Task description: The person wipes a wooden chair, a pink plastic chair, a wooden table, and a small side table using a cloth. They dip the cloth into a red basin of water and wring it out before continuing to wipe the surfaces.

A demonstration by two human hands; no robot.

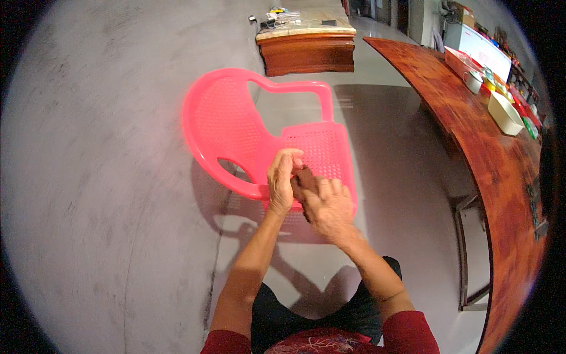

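Over the near side of a pink plastic armchair (227, 127), both hands meet at a crumpled brown cloth (305, 179). My left hand (282, 182) curves along the cloth's left side, fingers bent toward the right. From the other side my right hand (331, 207) presses and grips it, slightly blurred, with its fingertips partly hidden. The chair's perforated seat (315, 146) lies just beyond the hands, and its backrest points left. The near armrest passes behind my left wrist.
A grey wall (106, 147) runs along the left. Farther off stands a wooden cabinet (306, 53) with small items on top. A long reddish-brown table (466, 159) curves down the right side, bearing a white mug (473, 81) and a cream tub (504, 114).
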